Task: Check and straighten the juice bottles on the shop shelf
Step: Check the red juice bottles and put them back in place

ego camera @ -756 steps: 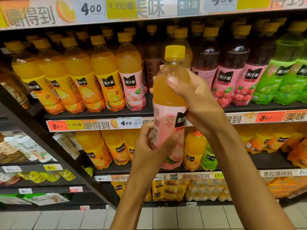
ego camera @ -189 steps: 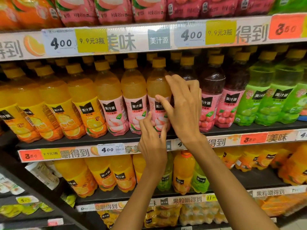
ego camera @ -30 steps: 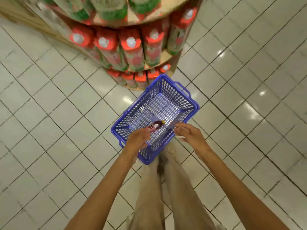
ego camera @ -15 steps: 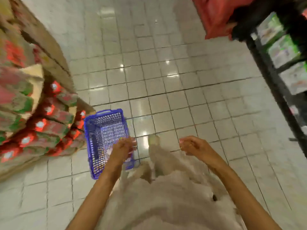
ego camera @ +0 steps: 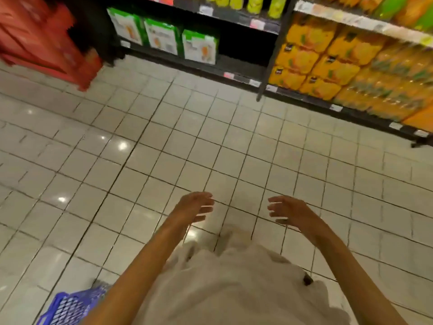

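My left hand [ego camera: 195, 208] and my right hand [ego camera: 289, 209] hang in front of me above the tiled floor, fingers relaxed and loosely spread, both holding nothing. The juice shelf [ego camera: 346, 106] stands at the upper right, its bottom level stacked with orange juice packs [ego camera: 314, 64], blurred by motion. Green and orange bottles [ego camera: 405, 10] show at the top right edge. Neither hand is near the shelf.
A blue plastic basket [ego camera: 70, 308] sits on the floor at the lower left, beside my left arm. Green-and-white cartons [ego camera: 161, 38] stand on a dark low shelf at top centre. A red stack [ego camera: 44, 41] fills the upper left. White floor tiles [ego camera: 187, 141] lie between me and the shelves.
My view has swung from the basket and the red-capped bottle display toward the juice shelf. Both hands have left the basket and now hang free; the basket has slid to the lower left.
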